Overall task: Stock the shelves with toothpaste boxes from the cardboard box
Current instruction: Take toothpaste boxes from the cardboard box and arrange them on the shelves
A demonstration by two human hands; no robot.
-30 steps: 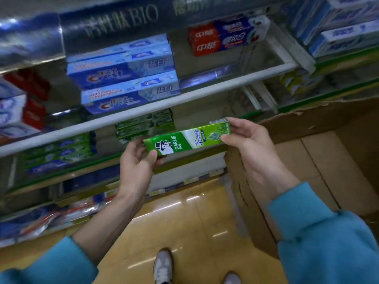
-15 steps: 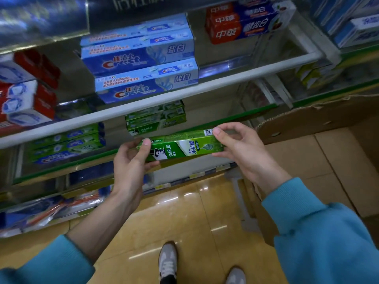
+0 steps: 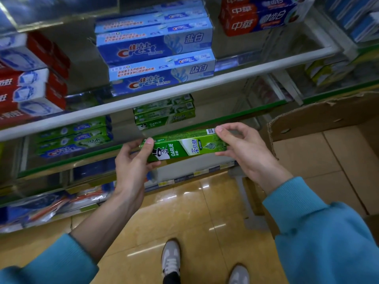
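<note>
A green Darlie toothpaste box (image 3: 184, 147) lies level between my two hands, just in front of the lower glass shelf (image 3: 82, 158). My left hand (image 3: 133, 167) grips its left end, thumb on the front face. My right hand (image 3: 244, 148) pinches its right end by the barcode. Behind it a small stack of the same green Darlie boxes (image 3: 164, 113) sits on that shelf. The open cardboard box (image 3: 307, 124) stands at the right; the part of its inside that shows is bare.
Blue Crest boxes (image 3: 158, 56) are stacked on the upper shelf behind a white rail (image 3: 184, 91). Red and white boxes (image 3: 30, 87) fill the left, red and blue ones (image 3: 260, 15) the top right. Green Crest boxes (image 3: 73, 136) lie lower left. My shoes (image 3: 171, 259) stand on tan tile.
Both hands have carried the green box down and toward the lower shelf, from below the white rail to the shelf's front edge. The grip is unchanged.
</note>
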